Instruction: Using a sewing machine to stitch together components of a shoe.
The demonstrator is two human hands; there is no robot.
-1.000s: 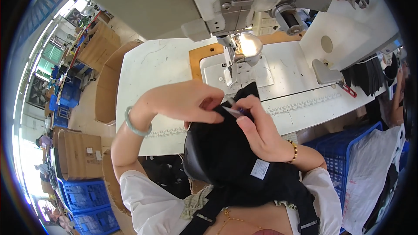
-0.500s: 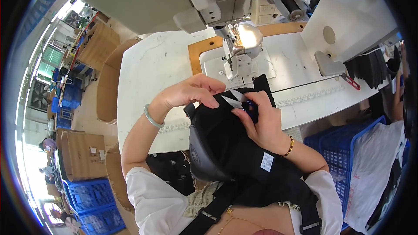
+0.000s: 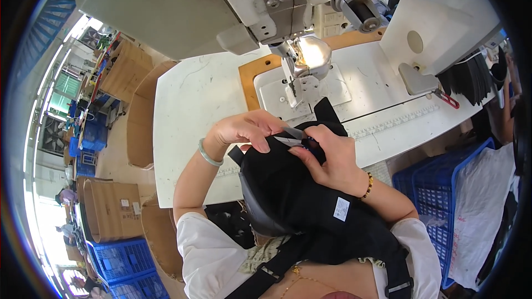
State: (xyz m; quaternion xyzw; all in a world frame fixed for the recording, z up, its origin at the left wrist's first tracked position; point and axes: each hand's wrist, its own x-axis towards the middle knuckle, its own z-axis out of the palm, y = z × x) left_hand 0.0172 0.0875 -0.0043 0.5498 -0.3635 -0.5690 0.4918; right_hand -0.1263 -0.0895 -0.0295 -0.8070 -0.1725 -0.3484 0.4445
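A black sewn fabric piece (image 3: 288, 182) with a smooth, dark curved panel (image 3: 256, 202) and a small white label lies bunched in front of my chest. My left hand (image 3: 246, 130) is closed, pinching its upper edge between thumb and fingers. In my right hand (image 3: 332, 158) is a small pair of scissors (image 3: 288, 139), its blades pointing left toward the left fingertips, at the fabric's edge. Dark blue shows at the handles, mostly covered by my fingers. A black strap end (image 3: 327, 112) sticks up beyond the right hand. Whatever lies between the blades is too small to make out.
A sewing machine with a lit needle area (image 3: 310, 58) stands just beyond my hands on a white table (image 3: 185, 111). A red-handled tool (image 3: 446, 98) lies at the right. Blue crates (image 3: 429, 199) stand right and lower left, cardboard boxes (image 3: 113, 210) at left.
The scissors' blades have come closer together and sit nearer the left fingertips. Both hands and the fabric appear slightly lower against the table, as the whole view has shifted a little.
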